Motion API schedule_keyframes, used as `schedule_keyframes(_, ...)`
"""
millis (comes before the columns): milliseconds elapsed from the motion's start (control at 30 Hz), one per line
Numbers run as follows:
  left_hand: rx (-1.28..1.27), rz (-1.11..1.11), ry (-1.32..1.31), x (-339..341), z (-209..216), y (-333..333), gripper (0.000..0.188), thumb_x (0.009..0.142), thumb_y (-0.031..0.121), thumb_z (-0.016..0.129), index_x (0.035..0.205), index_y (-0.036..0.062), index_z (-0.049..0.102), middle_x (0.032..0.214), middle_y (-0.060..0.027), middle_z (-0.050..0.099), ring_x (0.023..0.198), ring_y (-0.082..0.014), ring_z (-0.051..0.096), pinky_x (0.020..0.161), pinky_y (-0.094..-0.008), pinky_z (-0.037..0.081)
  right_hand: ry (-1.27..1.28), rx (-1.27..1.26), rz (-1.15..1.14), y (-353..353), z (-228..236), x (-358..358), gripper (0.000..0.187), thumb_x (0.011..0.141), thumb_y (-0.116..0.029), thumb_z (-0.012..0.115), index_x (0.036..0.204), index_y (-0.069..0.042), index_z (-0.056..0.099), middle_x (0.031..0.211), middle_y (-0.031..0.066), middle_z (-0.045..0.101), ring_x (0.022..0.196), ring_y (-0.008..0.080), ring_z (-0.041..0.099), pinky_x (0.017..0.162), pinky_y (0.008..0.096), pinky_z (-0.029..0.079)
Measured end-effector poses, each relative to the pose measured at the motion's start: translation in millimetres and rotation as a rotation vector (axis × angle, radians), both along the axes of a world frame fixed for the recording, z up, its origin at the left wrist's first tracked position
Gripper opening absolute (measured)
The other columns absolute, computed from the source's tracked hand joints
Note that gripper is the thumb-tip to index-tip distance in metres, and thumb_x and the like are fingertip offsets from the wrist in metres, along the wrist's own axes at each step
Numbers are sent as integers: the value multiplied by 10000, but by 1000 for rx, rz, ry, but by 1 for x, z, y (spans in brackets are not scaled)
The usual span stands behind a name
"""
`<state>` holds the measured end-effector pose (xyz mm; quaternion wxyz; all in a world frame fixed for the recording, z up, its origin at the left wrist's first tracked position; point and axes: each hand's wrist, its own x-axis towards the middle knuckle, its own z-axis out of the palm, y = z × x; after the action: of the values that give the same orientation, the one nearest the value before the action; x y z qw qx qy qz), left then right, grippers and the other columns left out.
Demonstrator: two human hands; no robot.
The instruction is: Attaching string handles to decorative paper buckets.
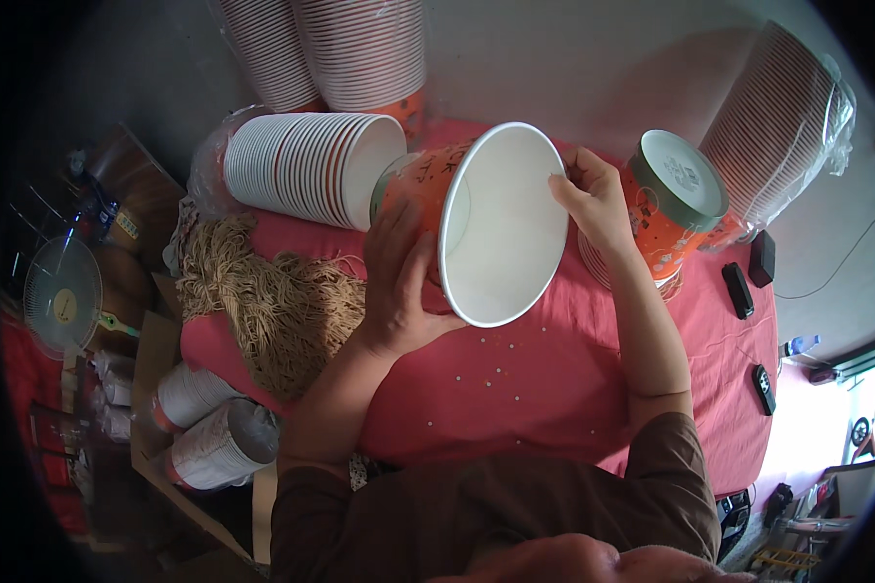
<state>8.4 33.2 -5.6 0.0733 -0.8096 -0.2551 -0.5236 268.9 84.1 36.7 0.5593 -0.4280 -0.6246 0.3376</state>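
— Where's the bucket?

— I see the paper bucket (496, 228) tipped above the red table (554, 389), left hand (399, 282) clasping its side, right hand (593, 199) pinching the rim.

— Risk?

— A hard squeeze might crease it; swinging could nudge the upturned bucket (671, 204) beside it.

Table (515, 389) under a pink-red cloth. Nested stack of white paper bowls (306, 165) lies on its side at rear left. Heap of tan string (282, 311) just in front of it. Upturned orange tub (671, 209) at right. Wrapped cup stacks (778, 117) behind. Small dark devices (749, 282), possibly remotes, near right edge. Electric fan (61, 296) on the floor, left.
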Motion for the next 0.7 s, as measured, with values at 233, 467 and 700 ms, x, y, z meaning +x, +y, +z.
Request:
schedule_keyframes(233, 24, -10, -2, -1, -4, 3, 1098, 580, 475, 932, 1414, 39, 366, 1483, -252, 367, 1370, -456, 384, 1102, -607, 326, 24, 13, 4, 0, -1, -3, 132, 836, -92, 666, 884, 20, 616, 730, -3, 594, 668, 55, 534, 605, 231, 431)
schedule_keyframes(467, 237, 37, 55, -1, -1, 1, 1075, 597, 443, 931, 1426, 71, 356, 1478, -245, 388, 1374, -445, 396, 1119, -608, 304, -66, 135, -60, 2, -7, -3, 148, 860, -100, 649, 829, 27, 580, 727, 14, 597, 672, 65, 546, 583, 235, 426)
schedule_keyframes(700, 190, 39, 48, -1, 0, -1, 1094, 590, 451, 932, 1446, 102, 347, 1482, -238, 389, 1373, -439, 403, 1130, -610, 287, -390, 292, -304, 0, -8, -8, 185, 841, -114, 652, 763, 20, 551, 590, 108, 570, 496, 170, 547, 497, 306, 436)
